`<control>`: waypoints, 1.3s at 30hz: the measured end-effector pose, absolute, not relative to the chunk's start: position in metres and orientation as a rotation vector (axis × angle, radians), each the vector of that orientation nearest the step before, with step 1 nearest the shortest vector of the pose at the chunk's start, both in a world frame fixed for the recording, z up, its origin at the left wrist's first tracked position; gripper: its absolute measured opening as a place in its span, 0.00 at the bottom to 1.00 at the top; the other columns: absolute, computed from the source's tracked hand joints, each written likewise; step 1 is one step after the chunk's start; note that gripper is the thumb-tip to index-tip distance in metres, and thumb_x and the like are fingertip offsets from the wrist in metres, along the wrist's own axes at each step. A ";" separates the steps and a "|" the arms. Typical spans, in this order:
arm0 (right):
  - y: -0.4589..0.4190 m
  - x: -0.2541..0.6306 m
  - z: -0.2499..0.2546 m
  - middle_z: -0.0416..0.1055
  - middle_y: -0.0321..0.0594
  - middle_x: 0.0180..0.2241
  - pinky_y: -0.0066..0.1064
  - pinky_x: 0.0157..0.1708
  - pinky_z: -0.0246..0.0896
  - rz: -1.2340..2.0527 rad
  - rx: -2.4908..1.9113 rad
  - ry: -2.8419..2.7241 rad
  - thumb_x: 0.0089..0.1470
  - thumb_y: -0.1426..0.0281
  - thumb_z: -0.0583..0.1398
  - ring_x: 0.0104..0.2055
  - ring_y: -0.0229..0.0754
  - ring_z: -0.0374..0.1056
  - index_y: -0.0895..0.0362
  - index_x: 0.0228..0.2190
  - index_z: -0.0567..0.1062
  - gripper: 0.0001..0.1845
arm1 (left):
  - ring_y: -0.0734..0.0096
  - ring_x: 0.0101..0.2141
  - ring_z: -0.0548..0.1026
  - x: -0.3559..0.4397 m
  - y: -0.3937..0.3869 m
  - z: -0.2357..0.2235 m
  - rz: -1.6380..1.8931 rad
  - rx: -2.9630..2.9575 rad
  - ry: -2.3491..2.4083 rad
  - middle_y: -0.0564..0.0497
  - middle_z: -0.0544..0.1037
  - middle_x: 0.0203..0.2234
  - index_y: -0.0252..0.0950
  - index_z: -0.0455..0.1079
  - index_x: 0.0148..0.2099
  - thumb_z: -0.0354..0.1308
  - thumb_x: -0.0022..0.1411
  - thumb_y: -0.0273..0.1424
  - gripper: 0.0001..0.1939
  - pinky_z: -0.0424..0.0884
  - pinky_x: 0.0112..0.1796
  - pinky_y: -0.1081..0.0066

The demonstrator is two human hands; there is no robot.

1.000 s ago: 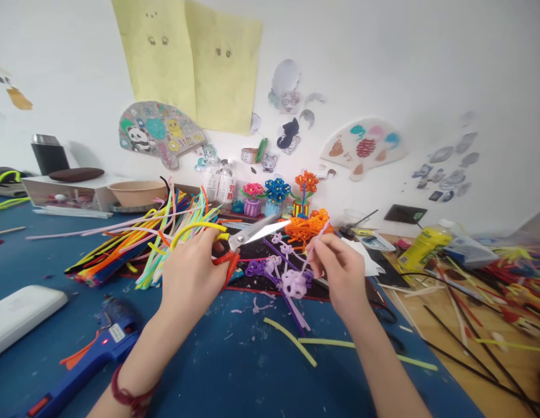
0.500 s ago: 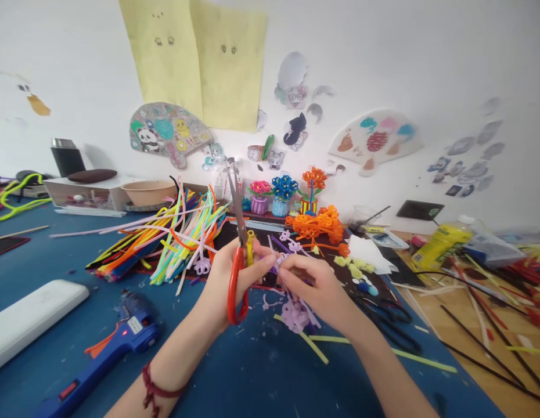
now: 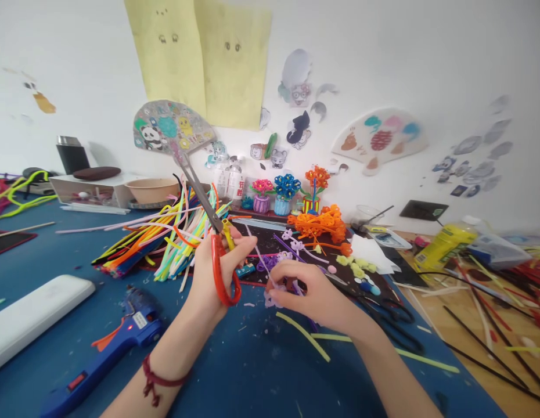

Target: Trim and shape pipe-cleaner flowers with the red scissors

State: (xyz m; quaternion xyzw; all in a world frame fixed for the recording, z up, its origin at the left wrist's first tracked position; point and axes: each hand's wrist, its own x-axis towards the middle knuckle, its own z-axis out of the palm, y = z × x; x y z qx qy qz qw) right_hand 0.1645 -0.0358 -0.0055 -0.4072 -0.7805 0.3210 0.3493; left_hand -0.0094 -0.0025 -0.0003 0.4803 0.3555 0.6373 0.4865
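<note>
My left hand (image 3: pixel 213 264) is closed round a pair of scissors (image 3: pixel 220 249) with a red loop handle and a yellow part; the long metal blades point up and left. My right hand (image 3: pixel 311 290) pinches a lilac pipe cleaner piece (image 3: pixel 272 299), partly hidden by the fingers. A thin lilac strand (image 3: pixel 259 252) rises from it, passing by my left fingertips; whether they touch it I cannot tell. Just beyond the hands lie purple pipe cleaner curls (image 3: pixel 270 262) and small lilac flowers (image 3: pixel 296 244) on a dark mat.
A blue glue gun (image 3: pixel 130 331) and a white case (image 3: pixel 39 316) lie at left. Behind are bundled pipe cleaners (image 3: pixel 165 238), potted flowers (image 3: pixel 287 194) and an orange heap (image 3: pixel 317 223). Black scissors (image 3: pixel 387 313) and a yellow bottle (image 3: pixel 446 247) are at right.
My hands have moved apart, the left one leftward, and the scissors now tilt left. The lilac strand shows between them. My right hand has moved slightly down, still holding the lilac piece.
</note>
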 end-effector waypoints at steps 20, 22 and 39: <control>-0.030 0.160 -0.015 0.72 0.41 0.39 0.31 0.35 0.68 1.265 -0.970 -1.605 0.52 0.71 0.62 0.36 0.39 0.71 0.56 0.43 0.71 0.15 | 0.80 0.18 0.68 -0.004 -0.002 0.001 1.499 1.108 0.697 0.58 0.72 0.18 0.36 0.65 0.32 0.66 0.50 0.31 0.12 0.65 0.23 0.77; -0.029 0.160 -0.016 0.72 0.43 0.41 0.34 0.38 0.68 1.319 -0.925 -1.541 0.51 0.70 0.63 0.38 0.41 0.71 0.56 0.45 0.72 0.18 | 0.77 0.22 0.72 -0.001 -0.007 0.000 1.412 1.169 0.684 0.57 0.74 0.20 0.36 0.66 0.32 0.66 0.51 0.31 0.11 0.69 0.26 0.76; -0.026 0.167 -0.011 0.77 0.41 0.38 0.33 0.45 0.63 1.360 -0.900 -1.197 0.40 0.71 0.69 0.42 0.42 0.71 0.56 0.39 0.79 0.19 | 0.80 0.22 0.71 0.000 -0.010 -0.001 1.395 1.290 0.757 0.58 0.72 0.22 0.35 0.66 0.31 0.68 0.47 0.31 0.13 0.69 0.26 0.78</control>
